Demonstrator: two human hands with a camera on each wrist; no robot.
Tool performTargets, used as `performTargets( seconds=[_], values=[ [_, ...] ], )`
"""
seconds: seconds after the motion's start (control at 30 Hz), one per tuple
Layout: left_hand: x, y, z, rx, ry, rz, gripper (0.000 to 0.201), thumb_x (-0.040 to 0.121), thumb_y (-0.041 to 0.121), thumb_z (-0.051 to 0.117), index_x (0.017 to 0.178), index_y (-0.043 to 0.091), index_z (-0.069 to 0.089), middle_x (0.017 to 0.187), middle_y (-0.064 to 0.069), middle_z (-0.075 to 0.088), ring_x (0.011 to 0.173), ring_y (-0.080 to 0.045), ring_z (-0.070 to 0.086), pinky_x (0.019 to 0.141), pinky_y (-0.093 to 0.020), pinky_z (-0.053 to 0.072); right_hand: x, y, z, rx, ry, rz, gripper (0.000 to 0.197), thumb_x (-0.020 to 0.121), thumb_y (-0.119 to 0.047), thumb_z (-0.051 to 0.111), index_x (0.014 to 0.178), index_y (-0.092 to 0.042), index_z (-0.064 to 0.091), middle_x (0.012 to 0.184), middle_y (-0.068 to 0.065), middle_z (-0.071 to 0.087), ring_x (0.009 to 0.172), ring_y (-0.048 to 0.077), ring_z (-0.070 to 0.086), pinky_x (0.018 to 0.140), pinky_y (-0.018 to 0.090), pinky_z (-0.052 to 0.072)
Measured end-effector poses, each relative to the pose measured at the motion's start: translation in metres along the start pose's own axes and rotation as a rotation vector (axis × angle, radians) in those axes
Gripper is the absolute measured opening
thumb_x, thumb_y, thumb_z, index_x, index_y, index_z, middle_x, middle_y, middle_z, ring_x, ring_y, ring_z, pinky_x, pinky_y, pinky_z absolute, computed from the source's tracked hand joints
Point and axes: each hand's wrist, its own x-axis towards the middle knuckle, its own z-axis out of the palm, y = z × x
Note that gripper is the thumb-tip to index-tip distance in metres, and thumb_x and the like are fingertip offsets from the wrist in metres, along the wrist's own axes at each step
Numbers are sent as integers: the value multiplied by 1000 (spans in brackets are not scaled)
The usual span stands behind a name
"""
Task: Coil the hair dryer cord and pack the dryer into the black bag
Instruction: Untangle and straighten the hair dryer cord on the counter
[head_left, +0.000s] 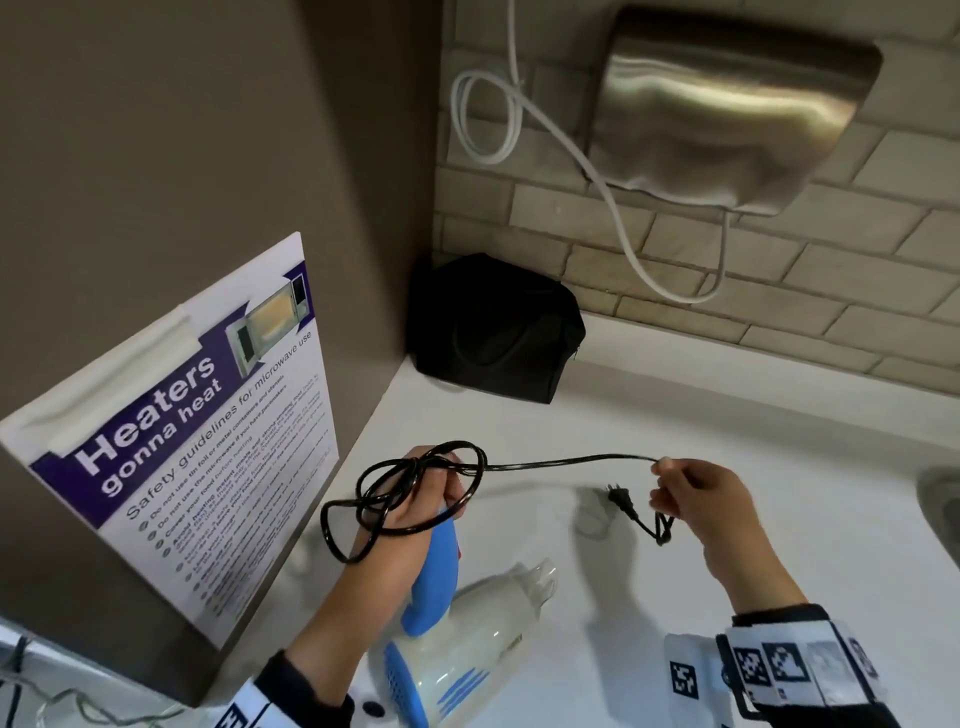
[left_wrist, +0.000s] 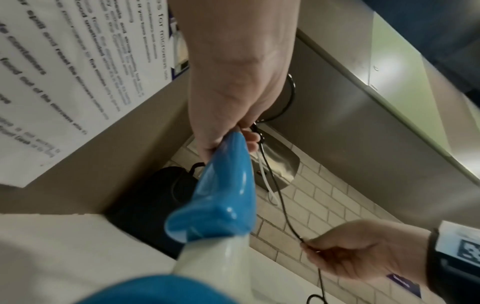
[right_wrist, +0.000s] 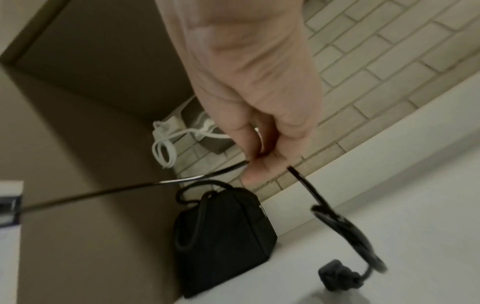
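Observation:
The white and blue hair dryer (head_left: 467, 629) hangs above the counter, its blue handle (left_wrist: 223, 185) gripped by my left hand (head_left: 415, 499). Several loops of the black cord (head_left: 395, 499) are wound around that hand. From the loops the cord runs taut to the right, where my right hand (head_left: 696, 499) pinches it between thumb and fingers (right_wrist: 262, 164). Below the right hand the cord's short end dangles with the plug (head_left: 621, 500) (right_wrist: 337, 275). The black bag (head_left: 493, 327) (right_wrist: 223, 236) stands zipped in the back corner against the wall.
A brown panel with a taped safety poster (head_left: 208, 441) rises close on the left. A steel hand dryer (head_left: 727, 109) with a white cable (head_left: 488, 119) hangs on the tiled wall. The white counter (head_left: 675, 426) reaches right to a sink rim (head_left: 940, 499).

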Motion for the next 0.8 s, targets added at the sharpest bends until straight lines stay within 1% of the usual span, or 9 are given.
performTargets(
  seconds=[0.13, 0.23, 0.37, 0.43, 0.5, 0.6, 0.67, 0.73, 0.8],
  values=[
    [-13, 12, 17, 54, -35, 140, 20, 97, 17, 48, 82, 10, 60, 61, 2, 51, 46, -2, 47, 44, -25, 43, -18, -7, 20, -409, -259, -138, 22, 93, -6, 47, 99, -15, 66, 94, 6, 66, 71, 21, 67, 69, 42, 56],
    [-19, 10, 24, 135, -22, 265, 23, 98, 5, 43, 81, 5, 58, 54, 8, 50, 48, 1, 46, 45, -16, 41, -48, -34, 32, -296, -534, -331, 41, 94, -4, 47, 121, -33, 58, 118, -11, 57, 79, 11, 66, 63, 19, 51],
    [-19, 9, 25, 151, 4, 330, 16, 96, -1, 45, 86, -6, 56, 61, 4, 49, 55, -5, 42, 52, -8, 37, -83, -63, 45, -234, -878, -513, 30, 96, -25, 53, 123, -38, 57, 112, -14, 64, 80, 5, 60, 72, 14, 46],
    [-20, 6, 18, 251, 19, 344, 21, 98, 13, 47, 80, 12, 57, 63, -1, 45, 58, -9, 41, 57, -9, 37, -89, -70, 42, -195, -869, -531, 21, 94, -35, 51, 106, -30, 68, 93, -14, 64, 76, 2, 56, 71, 13, 43],
    [-20, 2, 14, 328, 35, 345, 23, 96, 29, 48, 75, 28, 57, 61, 10, 51, 59, -5, 47, 67, -15, 44, -87, -73, 38, -26, -778, -451, 28, 92, -37, 47, 81, -21, 68, 71, -16, 55, 66, 6, 46, 63, 11, 37],
    [-14, -1, 12, 156, 90, 328, 19, 94, 18, 49, 81, 24, 60, 61, 21, 60, 61, 3, 55, 68, -16, 48, -74, -68, 31, 290, -646, -234, 31, 92, -33, 48, 68, -17, 59, 66, -1, 37, 62, 9, 37, 68, 14, 39],
    [-12, 3, 8, 176, 63, 369, 22, 96, 22, 48, 82, 35, 59, 64, 16, 57, 62, -2, 53, 72, -30, 53, -63, -61, 27, 478, -565, -128, 29, 91, -32, 51, 67, -18, 60, 69, 7, 27, 61, 10, 35, 72, 20, 42],
    [-12, 7, 3, 217, 44, 377, 19, 97, 35, 44, 83, 30, 56, 62, 8, 50, 63, -12, 49, 67, -53, 53, -51, -54, 21, 588, -474, -52, 30, 93, -26, 52, 66, -18, 63, 66, 0, 38, 58, 11, 38, 70, 25, 42],
    [-10, 7, -3, 183, 87, 344, 22, 96, 35, 40, 83, 25, 54, 62, 3, 48, 65, -17, 50, 68, -59, 50, -39, -48, 14, 649, -369, 3, 32, 96, -18, 49, 67, -19, 62, 67, -2, 42, 52, 9, 38, 65, 25, 38]
  ],
)
